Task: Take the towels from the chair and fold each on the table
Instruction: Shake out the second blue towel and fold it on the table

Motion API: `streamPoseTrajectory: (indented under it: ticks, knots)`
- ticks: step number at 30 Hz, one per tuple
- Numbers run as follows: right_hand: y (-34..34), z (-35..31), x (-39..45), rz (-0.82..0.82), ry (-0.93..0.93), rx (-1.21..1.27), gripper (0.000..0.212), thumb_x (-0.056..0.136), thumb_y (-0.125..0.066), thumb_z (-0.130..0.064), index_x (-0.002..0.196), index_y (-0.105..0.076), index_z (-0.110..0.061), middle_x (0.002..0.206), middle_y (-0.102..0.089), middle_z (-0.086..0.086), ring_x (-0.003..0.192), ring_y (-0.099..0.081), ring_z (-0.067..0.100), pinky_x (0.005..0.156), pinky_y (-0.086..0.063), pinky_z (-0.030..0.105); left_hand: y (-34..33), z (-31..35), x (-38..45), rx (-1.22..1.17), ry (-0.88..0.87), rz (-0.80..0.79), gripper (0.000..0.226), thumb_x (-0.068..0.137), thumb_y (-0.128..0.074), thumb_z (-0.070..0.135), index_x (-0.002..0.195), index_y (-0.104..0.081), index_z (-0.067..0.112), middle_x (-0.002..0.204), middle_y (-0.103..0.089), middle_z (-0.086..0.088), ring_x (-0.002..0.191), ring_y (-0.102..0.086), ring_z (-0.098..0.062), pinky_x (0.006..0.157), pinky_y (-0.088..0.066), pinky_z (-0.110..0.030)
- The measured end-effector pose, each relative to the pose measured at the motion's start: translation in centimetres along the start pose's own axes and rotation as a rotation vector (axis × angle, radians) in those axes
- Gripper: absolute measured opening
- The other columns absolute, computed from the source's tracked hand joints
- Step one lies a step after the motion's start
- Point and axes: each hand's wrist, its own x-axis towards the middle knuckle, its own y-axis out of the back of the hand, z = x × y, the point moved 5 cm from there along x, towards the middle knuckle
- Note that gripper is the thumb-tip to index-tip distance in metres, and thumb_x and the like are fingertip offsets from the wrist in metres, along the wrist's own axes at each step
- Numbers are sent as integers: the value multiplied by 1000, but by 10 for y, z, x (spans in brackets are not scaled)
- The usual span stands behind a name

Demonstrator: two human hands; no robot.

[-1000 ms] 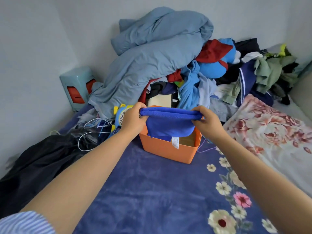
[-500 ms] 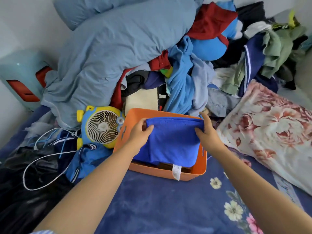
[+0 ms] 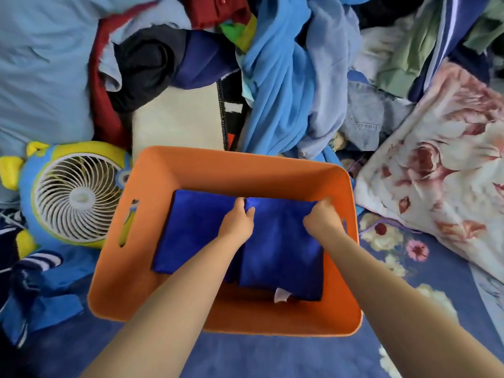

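A folded blue towel (image 3: 281, 255) with a white tag lies inside the orange basket (image 3: 152, 186), on its right side. Beside it to the left lies a second folded blue towel (image 3: 193, 230). My left hand (image 3: 237, 223) pinches the right towel's far left corner. My right hand (image 3: 321, 218) grips its far right corner, close to the basket's right wall. Both forearms reach down into the basket from the near side.
The basket stands on a blue floral blanket (image 3: 245, 356). A yellow and blue toy fan (image 3: 73, 195) lies just left of it. A heap of clothes (image 3: 286, 77) rises behind, and a flowered pillow (image 3: 436, 170) lies to the right.
The towel was held stretched above the basket; both hands have lowered it inside, beside the other towel. The camera has tilted down and closer over the basket.
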Motion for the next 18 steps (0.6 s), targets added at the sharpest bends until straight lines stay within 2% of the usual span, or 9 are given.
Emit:
streamPoseTrajectory:
  ticks: [2,5,7,9,10,12,14,16,18]
  knots:
    - [-12,4,23,41,8,-41,38,91,-42,-2,128,-38,2,115,-49,17,74,-37,18,57,-31,21,-10,-2,20,27,30,13,41,102,-30,29,139,-29,12,122,-55,-18,110,-54,-35,73,-35,-33]
    - [-29,11,46,76,4,-59,37,91,-41,-4,128,-38,-1,106,-39,11,91,-33,17,76,-30,29,-18,-5,38,71,18,60,38,101,-32,30,132,-36,8,119,-58,-18,108,-55,-34,70,-36,-33]
    - [-40,15,58,129,-8,-61,32,94,-38,-8,125,-36,-10,116,-39,3,104,-40,18,89,-34,31,-23,-10,47,89,26,104,37,101,-33,30,130,-39,8,118,-58,-17,107,-56,-34,70,-37,-33]
    - [-48,21,62,216,-20,-175,34,97,-35,-13,131,-30,-10,139,-35,18,128,-35,30,110,-27,40,-26,-12,51,102,22,149,37,100,-37,28,132,-38,8,119,-58,-16,107,-57,-33,70,-40,-35]
    - [-55,21,61,217,36,-255,40,97,-33,-9,136,-26,-4,143,-28,24,133,-29,35,113,-20,43,-27,-11,49,134,-15,184,40,98,-42,26,134,-37,9,122,-56,-16,109,-56,-32,73,-43,-37]
    - [-63,16,48,252,229,-304,47,92,-27,4,139,-26,5,147,-23,30,137,-23,41,116,-12,44,-24,-6,45,301,-228,336,49,87,-63,17,131,-46,3,119,-57,-18,104,-60,-34,74,-51,-38]
    - [-69,16,39,333,373,-423,49,80,-28,5,124,-51,8,136,-46,28,127,-44,41,108,-29,45,-30,-4,43,509,-471,437,44,71,-76,11,111,-64,-2,105,-65,-21,91,-67,-36,67,-57,-35]
    - [-84,24,44,181,370,-571,48,74,-31,-6,105,-66,5,118,-63,22,111,-61,36,91,-46,48,-43,-8,41,670,-657,410,32,79,-58,20,102,-70,1,106,-69,-18,96,-69,-34,73,-57,-38]
    - [-85,27,42,97,332,-577,53,78,-30,-19,112,-62,6,124,-59,23,116,-57,34,98,-41,44,-55,-16,42,786,-660,250,49,80,-38,32,104,-71,5,113,-69,-14,105,-66,-29,81,-55,-40]
